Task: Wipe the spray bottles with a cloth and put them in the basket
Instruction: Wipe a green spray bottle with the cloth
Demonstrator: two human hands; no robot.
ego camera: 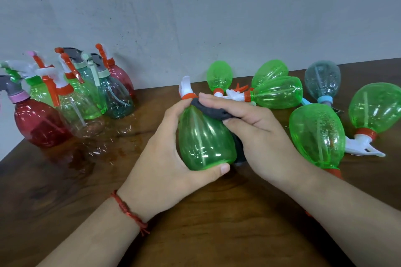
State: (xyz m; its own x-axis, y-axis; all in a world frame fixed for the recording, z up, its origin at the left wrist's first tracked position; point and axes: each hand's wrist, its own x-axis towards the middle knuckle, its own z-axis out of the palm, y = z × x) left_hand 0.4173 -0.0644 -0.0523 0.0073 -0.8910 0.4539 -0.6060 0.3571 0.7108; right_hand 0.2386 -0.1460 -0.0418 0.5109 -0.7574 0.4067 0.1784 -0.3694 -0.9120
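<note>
Head view, from left to right. At the back left of the dark brown wooden counter, by the wall, stands a bunch of upright plastic spray bottles in red, green, clear and blue-green.

Near the middle, the left hand holds a green see-through plastic spray bottle. Its grip is curled round the bottle, with the thumb at the flat bottom and the fingers up the left side to the neck. I cannot tell if the bottle touches the counter.

The bottle's long line runs from the near edge toward the wall. Its bottom faces the person. Its orange and white spray top points away and a little left.

A dark grey soft cloth lies over the top right of the bottle, just below the neck, and some hangs down the right side. The right hand pinches the cloth and presses it onto the bottle.

The cloth is at the far end, so I think the next wipe should slide along the bottle toward the person.

On the right side of the counter, green and grey-blue see-through spray bottles lying on their sides are closest to the right hand. No basket shows.
</note>
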